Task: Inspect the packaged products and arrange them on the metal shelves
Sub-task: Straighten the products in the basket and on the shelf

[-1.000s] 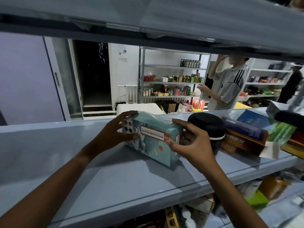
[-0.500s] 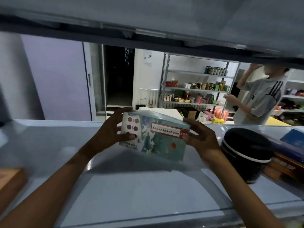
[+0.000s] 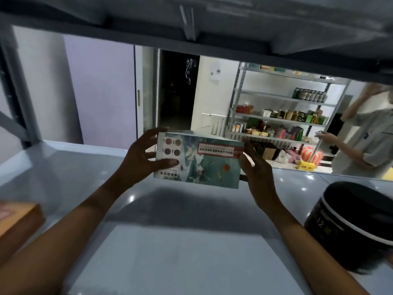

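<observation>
The head view is the only one, and it looks into a bay of the metal shelf, under the next board above.

The teal box is the landmark here. It stands tilted over the back part of the shelf, with its printed face toward the camera, and I cannot tell if its lower edge already touches the board. The left hand grasps the left end of the box, with the thumb across the front and the other fingers behind. The right hand grasps the right end in the same way.

To the right of the box and nearer to the camera, a black round container stands on the same shelf. Far to the left of the box, also nearer, the corner of an orange box lies on the board. Behind the box, across the room, another rack carries many goods, and a second person stands beside it.

I judge that the task is in the middle. At least two products seem to be placed, and the teal box is under inspection or just before being set down. It remains to lower it, release it and, probably, bring more products.
</observation>
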